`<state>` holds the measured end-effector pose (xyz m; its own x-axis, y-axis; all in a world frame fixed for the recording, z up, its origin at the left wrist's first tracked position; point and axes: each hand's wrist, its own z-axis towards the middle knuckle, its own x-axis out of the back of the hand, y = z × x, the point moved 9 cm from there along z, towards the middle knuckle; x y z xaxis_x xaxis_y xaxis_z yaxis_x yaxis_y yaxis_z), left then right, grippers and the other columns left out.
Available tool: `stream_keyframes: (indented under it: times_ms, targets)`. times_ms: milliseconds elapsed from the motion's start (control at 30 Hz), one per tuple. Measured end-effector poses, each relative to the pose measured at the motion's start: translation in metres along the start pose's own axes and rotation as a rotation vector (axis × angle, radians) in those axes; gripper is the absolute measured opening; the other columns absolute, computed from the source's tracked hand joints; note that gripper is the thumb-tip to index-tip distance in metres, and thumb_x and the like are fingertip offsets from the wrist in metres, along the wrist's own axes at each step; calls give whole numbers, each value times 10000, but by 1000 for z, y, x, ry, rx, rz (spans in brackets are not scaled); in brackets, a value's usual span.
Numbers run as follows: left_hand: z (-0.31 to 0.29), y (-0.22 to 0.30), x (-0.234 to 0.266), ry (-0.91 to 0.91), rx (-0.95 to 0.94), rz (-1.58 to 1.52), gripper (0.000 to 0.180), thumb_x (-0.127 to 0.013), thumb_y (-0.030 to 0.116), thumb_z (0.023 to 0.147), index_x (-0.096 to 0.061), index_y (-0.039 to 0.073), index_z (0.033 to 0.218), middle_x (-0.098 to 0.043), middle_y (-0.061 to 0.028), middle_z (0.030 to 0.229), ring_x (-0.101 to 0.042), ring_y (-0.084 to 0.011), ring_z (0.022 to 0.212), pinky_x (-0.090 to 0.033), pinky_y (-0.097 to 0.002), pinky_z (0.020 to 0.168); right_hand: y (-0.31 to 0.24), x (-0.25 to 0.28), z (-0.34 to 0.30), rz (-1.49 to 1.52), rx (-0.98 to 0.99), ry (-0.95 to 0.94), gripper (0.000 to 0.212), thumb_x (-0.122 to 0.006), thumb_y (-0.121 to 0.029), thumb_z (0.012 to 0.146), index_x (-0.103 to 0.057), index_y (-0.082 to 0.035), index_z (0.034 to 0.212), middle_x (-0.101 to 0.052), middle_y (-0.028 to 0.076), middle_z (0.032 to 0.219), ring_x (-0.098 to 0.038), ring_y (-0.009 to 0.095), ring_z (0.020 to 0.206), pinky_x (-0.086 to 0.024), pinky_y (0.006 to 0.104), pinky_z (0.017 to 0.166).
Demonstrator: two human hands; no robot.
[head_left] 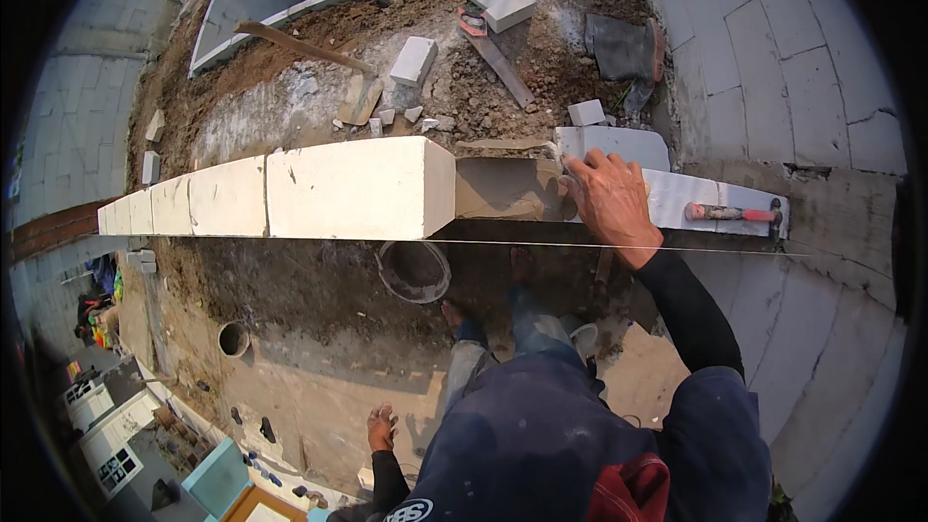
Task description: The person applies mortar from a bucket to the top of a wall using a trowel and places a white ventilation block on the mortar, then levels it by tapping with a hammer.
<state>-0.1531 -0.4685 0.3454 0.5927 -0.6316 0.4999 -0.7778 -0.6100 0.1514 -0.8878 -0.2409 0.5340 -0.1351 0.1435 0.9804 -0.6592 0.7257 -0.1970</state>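
My right hand (pixel 614 198) is over a low wall of white blocks (pixel 348 188), fingers curled down at the edge of a grey mortar bed (pixel 503 188). Whatever those fingers grip is hidden beneath them. Left of the mortar, the end face of the last raised block is exposed. My left hand (pixel 383 428) hangs low by my side, away from the wall, with fingers apart and nothing visible in it. A taut string (pixel 541 243) runs along the wall's near side, passing close to my right wrist. A hammer (pixel 730 214) with a red handle lies on the wall at right.
A round bucket (pixel 414 271) stands near my feet, and another round container (pixel 234 338) is further left. Beyond the wall lie a handsaw (pixel 498 63), a long-handled hoe (pixel 309 48), loose white blocks (pixel 414 61) and a dark sack-like thing (pixel 621 46). A tall block wall (pixel 764 68) rises at right.
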Motion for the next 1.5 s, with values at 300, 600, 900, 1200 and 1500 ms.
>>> stream_keyframes:
  times_ms: [300,600,900,1200,1500]
  targets:
    - [28,-45,-21,-73,9,-8,566,-708,444,883,-533,200,1363,-652,2,1210,-652,-179,923,-474,-305,609,-6,-34,-118,1242,-586,-319,338,-449,-299,1073,-630,-16,1113,-577,61,756,-569,161,642,-490,313,630]
    - [88,-3,-1,-94,-136,80,652,-704,491,876,-499,236,1440,-607,-16,1326,-633,-222,998,-468,-349,654,-62,-78,-129,1409,-792,-157,398,-423,-358,1064,-614,-9,1084,-588,51,731,-583,122,566,-478,274,528]
    - [144,-136,69,-100,-48,10,586,-677,454,920,-516,213,1429,-626,-65,1270,-653,-258,1036,-516,-412,794,-215,-84,-210,1051,-576,-524,354,-462,-315,1035,-651,-16,1033,-563,29,672,-583,104,569,-496,301,570]
    - [37,-333,21,-164,377,-304,688,-653,418,926,-452,63,1480,-626,-90,1302,-629,-285,1163,-476,-420,870,-345,-485,-154,176,90,-686,337,-543,-315,983,-683,-15,1049,-701,246,949,-655,484,881,-530,558,802]
    - [-40,-438,34,20,799,-425,591,-644,301,945,-469,75,1463,-602,-116,1346,-602,-360,1193,-460,-503,950,-340,-728,-152,-95,-34,-778,402,-601,-379,948,-684,-7,1073,-693,233,1041,-674,413,1001,-541,517,894]
